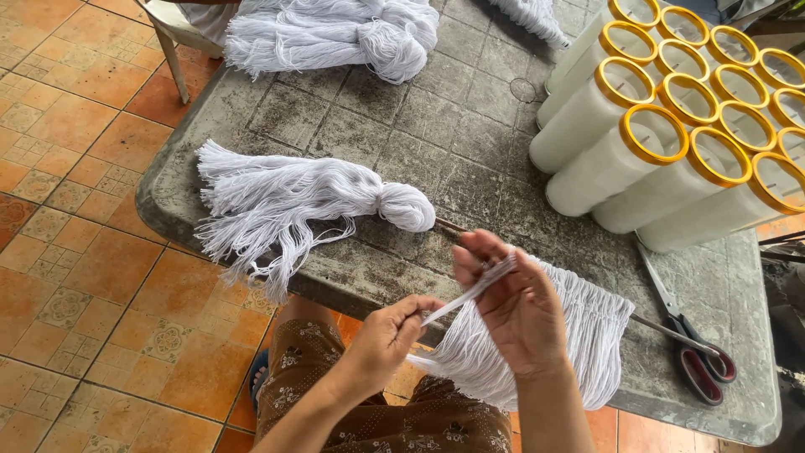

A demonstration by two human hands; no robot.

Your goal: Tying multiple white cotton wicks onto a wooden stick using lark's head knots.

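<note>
My left hand (387,335) pinches the lower end of a thin bunch of white strands (470,291) in front of the table's near edge. My right hand (513,302) grips the same bunch higher up, fingers curled around it. Behind and below my right hand a fringe of white cotton threads (587,335) hangs from a thin rod (671,331) lying along the table edge. A tied bundle of white yarn (302,197) lies on the grey table (470,126) just beyond my hands.
Several tall white cylinders with gold rims (662,143) lie stacked at the right. Scissors with red and black handles (696,352) rest near the right front edge. More yarn bundles (335,33) sit at the far side. A white chair leg (172,59) stands on orange floor tiles.
</note>
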